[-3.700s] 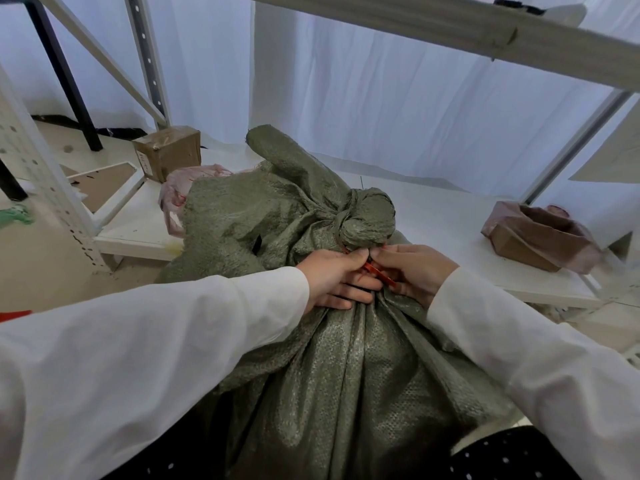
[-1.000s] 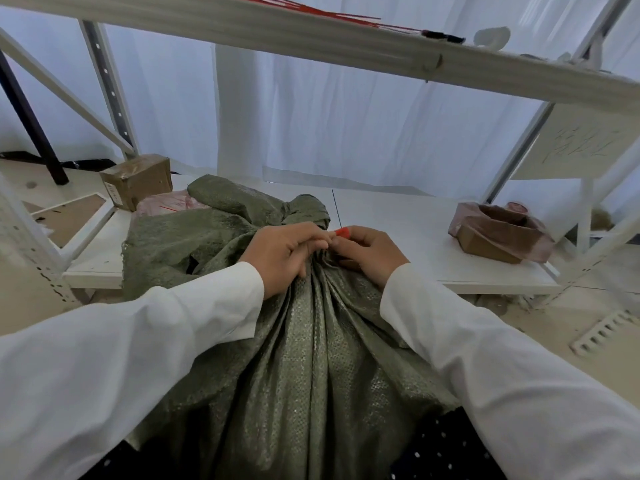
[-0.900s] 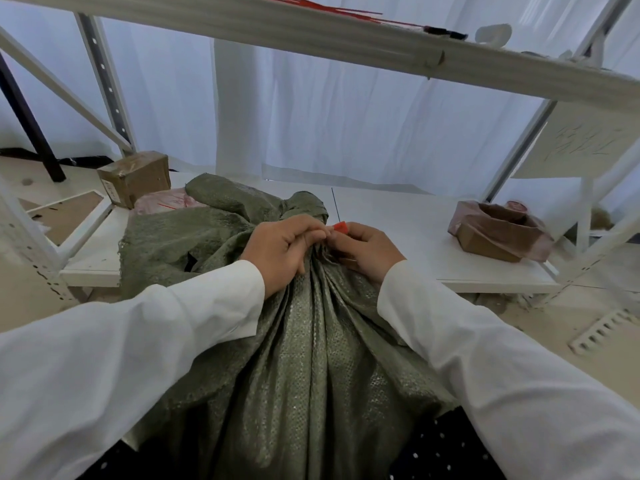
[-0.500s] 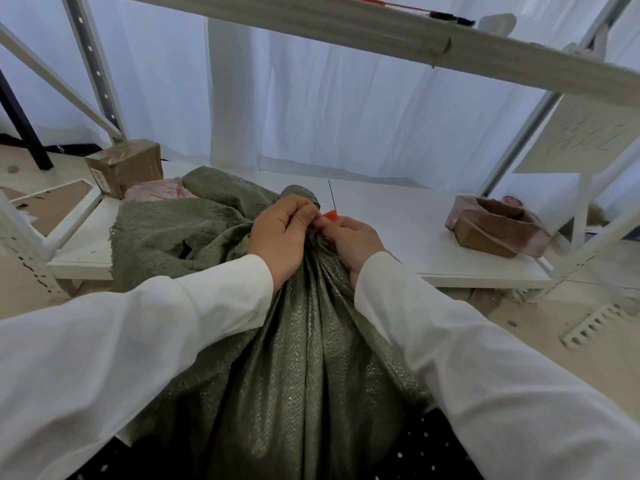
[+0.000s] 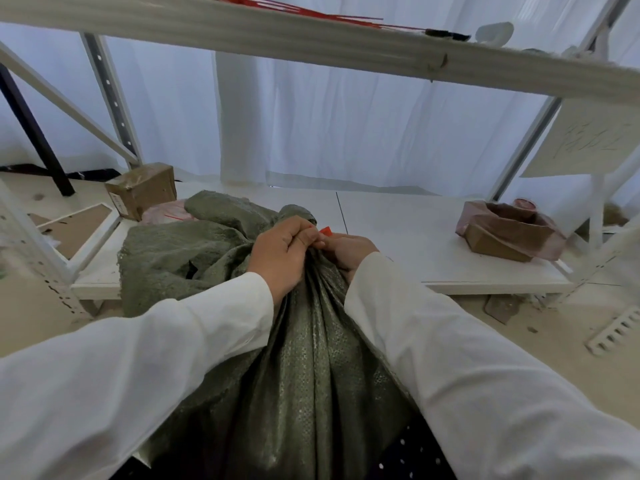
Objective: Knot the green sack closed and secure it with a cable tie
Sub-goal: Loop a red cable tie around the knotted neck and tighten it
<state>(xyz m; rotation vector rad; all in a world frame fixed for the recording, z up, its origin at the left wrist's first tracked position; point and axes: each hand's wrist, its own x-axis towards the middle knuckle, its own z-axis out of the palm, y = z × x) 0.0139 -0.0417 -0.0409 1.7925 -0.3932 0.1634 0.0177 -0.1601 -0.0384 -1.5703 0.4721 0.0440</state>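
Sack [image 5: 304,368] stands between your arms, neck bunched. Left hand [image 5: 280,252] and right hand [image 5: 346,252] both pinch the red tie [image 5: 325,232] there. Risk: loosened pinch, tie slips off neck.

The low white shelf [image 5: 398,237] carries the green sack [image 5: 180,251], whose top part lies over its left half. Behind the sack, at the back left corner, stands a small brown box [image 5: 142,190], and just beside it lies a pink bag [image 5: 162,214]. Near the right end sits an open cardboard box [image 5: 502,237] wrapped in pinkish plastic.
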